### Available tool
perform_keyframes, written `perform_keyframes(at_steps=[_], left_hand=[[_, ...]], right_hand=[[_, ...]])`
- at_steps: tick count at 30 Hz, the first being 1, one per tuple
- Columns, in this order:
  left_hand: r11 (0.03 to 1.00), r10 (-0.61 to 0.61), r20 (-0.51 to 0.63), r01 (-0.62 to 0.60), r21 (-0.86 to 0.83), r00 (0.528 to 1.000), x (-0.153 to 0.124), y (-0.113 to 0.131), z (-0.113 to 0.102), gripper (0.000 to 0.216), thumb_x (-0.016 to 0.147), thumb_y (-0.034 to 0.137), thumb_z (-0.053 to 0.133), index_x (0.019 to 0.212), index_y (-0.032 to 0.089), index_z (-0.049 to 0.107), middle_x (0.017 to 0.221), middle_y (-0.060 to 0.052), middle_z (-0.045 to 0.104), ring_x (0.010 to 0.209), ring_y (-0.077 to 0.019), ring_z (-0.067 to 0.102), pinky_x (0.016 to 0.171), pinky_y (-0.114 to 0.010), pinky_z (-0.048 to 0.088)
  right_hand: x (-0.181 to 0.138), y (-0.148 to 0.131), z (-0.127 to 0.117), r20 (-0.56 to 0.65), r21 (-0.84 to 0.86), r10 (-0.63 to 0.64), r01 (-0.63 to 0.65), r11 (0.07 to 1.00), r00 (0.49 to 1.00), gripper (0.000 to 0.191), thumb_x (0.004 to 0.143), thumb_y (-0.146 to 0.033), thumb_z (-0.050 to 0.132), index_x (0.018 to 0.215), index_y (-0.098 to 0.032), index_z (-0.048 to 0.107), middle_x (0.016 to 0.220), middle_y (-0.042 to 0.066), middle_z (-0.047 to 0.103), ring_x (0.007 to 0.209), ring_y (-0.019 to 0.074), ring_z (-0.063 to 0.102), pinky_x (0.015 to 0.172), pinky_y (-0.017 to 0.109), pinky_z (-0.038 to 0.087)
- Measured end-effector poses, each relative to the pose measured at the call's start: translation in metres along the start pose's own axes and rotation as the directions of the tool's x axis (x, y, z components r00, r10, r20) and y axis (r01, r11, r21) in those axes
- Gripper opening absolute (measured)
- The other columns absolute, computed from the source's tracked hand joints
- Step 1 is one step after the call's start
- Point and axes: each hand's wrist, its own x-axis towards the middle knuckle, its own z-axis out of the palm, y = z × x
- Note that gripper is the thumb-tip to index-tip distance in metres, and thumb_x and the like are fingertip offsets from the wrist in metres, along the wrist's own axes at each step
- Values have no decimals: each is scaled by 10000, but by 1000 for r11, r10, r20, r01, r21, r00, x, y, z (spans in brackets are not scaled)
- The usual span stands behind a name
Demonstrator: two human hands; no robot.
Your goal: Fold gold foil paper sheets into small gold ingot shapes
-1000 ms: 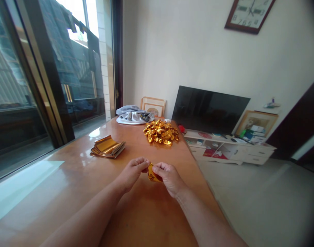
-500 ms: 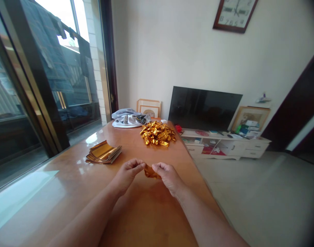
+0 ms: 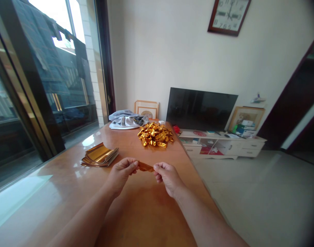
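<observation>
Item: gold foil strip, mid-fold over the worktop. I see left hand and right hand, each grip pinching one end. Folded pile lies beyond the strip. Needs even tension, I judge.

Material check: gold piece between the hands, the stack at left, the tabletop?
The gold strip, pinched by the left hand and right hand, is likely metallic foil paper: shiny and creased. The sheet stack has the same gold foil look, with bright glare and thin curling edges. The table looks like lacquered wood, orange-brown with glossy window reflections; it could be veneer.
</observation>
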Motion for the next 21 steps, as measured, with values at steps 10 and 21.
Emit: perform_keyframes(at_steps=[10,21], left_hand=[[999,-27,80,30,-37,996,0,-2,2,232,873,383,681,959,173,630,821,-22,645,764,-151,547,737,-281,419],[999,-47,12,47,7,999,0,-7,5,217,863,393,653,866,179,619,778,-16,651,725,-159,552,702,-275,423]], right_hand=[[2,-4,-1,-43,3,-42,42,999,998,272,694,-385,757,815,-163,657,689,-2,614,584,106,509,553,233,398],[1,-3,1,-25,-35,-112,111,993,993,251,710,-357,732,854,-170,646,637,-30,577,570,109,486,558,245,384]])
